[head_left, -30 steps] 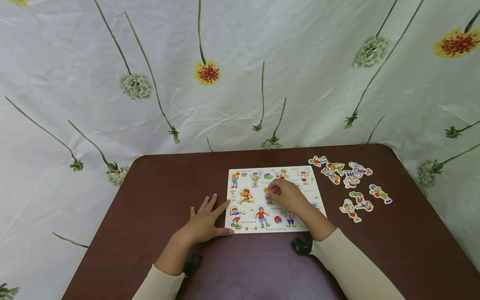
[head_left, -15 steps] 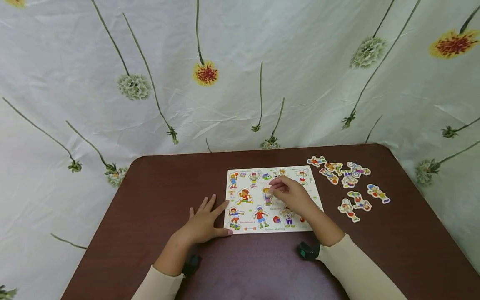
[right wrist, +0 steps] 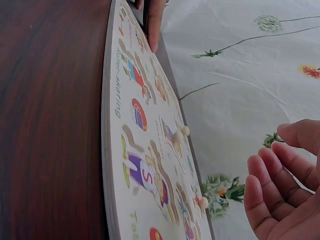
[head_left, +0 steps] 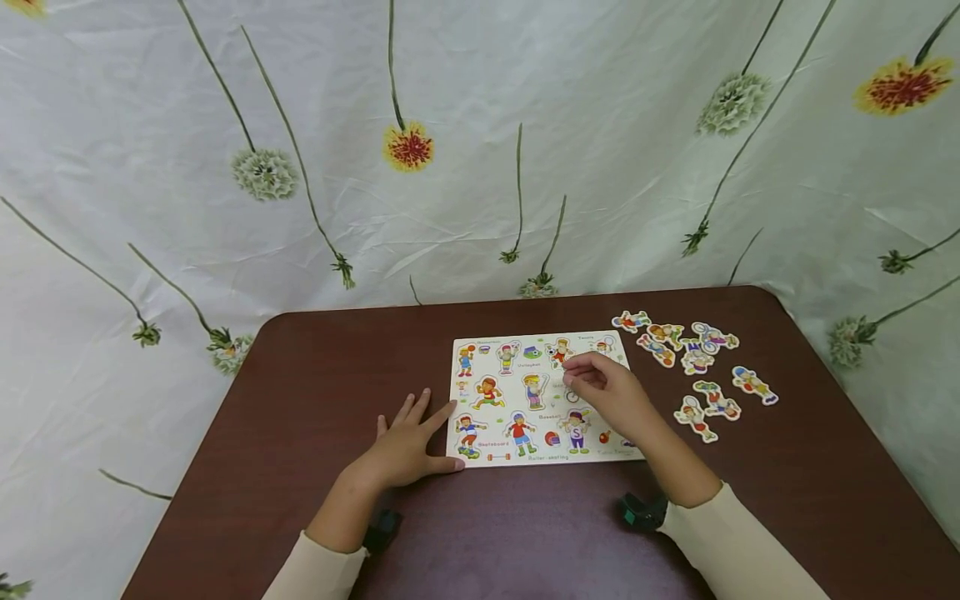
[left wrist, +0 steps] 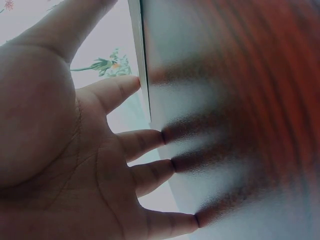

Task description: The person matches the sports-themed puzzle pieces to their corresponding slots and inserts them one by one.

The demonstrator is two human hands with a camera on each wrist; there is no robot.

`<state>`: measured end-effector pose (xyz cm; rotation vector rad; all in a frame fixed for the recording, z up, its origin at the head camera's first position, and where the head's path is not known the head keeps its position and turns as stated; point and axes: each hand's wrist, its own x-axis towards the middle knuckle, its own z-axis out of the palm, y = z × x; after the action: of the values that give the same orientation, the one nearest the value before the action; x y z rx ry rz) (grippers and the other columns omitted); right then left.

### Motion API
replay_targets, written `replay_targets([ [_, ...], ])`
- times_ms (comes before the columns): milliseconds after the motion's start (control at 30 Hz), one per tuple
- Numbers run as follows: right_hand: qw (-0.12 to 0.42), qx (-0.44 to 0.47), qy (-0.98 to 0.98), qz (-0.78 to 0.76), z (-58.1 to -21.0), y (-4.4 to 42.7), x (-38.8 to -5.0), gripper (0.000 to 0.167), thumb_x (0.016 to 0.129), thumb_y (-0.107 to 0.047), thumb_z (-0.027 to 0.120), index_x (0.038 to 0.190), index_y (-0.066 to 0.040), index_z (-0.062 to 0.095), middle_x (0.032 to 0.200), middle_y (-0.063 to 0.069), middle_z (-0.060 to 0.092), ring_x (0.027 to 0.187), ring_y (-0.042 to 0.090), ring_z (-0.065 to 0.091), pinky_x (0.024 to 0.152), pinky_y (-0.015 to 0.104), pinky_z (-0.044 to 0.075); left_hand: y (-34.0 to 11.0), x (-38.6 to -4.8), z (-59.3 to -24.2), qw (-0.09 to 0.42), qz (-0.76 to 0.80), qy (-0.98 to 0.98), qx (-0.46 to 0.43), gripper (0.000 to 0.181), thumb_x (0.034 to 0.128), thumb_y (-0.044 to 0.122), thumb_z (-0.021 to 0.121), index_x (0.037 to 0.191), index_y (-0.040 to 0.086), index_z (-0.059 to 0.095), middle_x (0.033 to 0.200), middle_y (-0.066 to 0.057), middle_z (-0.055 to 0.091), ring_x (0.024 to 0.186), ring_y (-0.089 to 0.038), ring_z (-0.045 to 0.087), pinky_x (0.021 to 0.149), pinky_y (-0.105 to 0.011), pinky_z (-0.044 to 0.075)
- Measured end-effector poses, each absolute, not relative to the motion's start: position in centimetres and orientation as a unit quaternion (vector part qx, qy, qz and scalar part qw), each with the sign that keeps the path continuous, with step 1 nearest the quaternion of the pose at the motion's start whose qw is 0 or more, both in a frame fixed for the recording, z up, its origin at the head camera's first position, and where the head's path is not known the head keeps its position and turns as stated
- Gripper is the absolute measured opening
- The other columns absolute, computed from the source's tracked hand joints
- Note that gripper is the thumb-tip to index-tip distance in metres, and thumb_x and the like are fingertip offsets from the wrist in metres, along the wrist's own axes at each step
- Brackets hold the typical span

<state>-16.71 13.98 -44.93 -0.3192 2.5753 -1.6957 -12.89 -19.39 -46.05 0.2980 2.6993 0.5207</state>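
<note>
A white peg puzzle board (head_left: 517, 385) printed with sports figures lies flat on the table. My left hand (head_left: 405, 446) spreads flat at the board's left side, its thumb and index fingertip at the edge. In the left wrist view the fingertips of that hand (left wrist: 50, 140) touch the dark tabletop. Just above the board's right part hovers my right hand (head_left: 611, 396), fingers loosely bent. In the right wrist view this hand (right wrist: 287, 185) holds nothing. A baseball player piece (head_left: 534, 392) sits in the board's middle; round wooden knobs (right wrist: 178, 136) stand up from the board.
Loose figure pieces lie right of the board: a cluster at the back with a cyclist (head_left: 714, 338), a lone piece (head_left: 754, 386), and a tennis player (head_left: 696, 418) touching another figure (head_left: 717, 402). A flowered cloth (head_left: 465, 167) hangs behind the brown table (head_left: 337, 358).
My right hand has drawn back from the baseball player piece, moving right and uncovering it, and its fingers have loosened. The left hand stays in place.
</note>
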Motion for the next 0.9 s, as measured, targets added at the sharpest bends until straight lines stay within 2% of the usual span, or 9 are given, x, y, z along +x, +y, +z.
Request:
replay_targets([
  [400, 0.012, -0.070, 0.845, -0.530, -44.6, 17.5, -15.4, 0.030, 0.099, -0.025, 0.068, 0.121, -0.005, 0.068, 0.112, 0.012, 0.071, 0.097, 0.014, 0.064, 0.082, 0.018, 0.052, -19.4, -12.8, -46.0, 0.186, 0.191, 0.958, 0.105, 0.094, 0.0831, 0.059, 0.076, 0.161, 0.031, 0.030, 0.171, -0.019, 0.009, 0.158, -0.043, 0.003, 0.114, -0.080, 0.004],
  [667, -0.005, -0.065, 0.860, -0.507, -44.6, 19.9, -14.9, 0.032, 0.099, -0.023, 0.068, 0.122, -0.001, 0.066, 0.111, 0.013, 0.070, 0.095, 0.006, 0.061, 0.081, 0.017, 0.052, -19.4, -12.9, -45.9, 0.186, 0.190, 0.958, 0.106, 0.094, 0.0833, 0.059, 0.076, 0.160, 0.031, 0.030, 0.170, -0.019, 0.009, 0.158, -0.043, 0.004, 0.114, -0.080, 0.004],
  [900, -0.010, -0.058, 0.871, -0.488, -45.2, 22.1, -13.9, 0.029, 0.099, -0.021, 0.067, 0.120, 0.000, 0.067, 0.108, 0.015, 0.071, 0.088, 0.005, 0.065, 0.076, 0.018, 0.053, -19.4, -12.7, -45.9, 0.185, 0.194, 0.957, 0.107, 0.093, 0.0834, 0.058, 0.076, 0.160, 0.031, 0.031, 0.171, -0.019, 0.009, 0.158, -0.043, 0.004, 0.114, -0.080, 0.004],
])
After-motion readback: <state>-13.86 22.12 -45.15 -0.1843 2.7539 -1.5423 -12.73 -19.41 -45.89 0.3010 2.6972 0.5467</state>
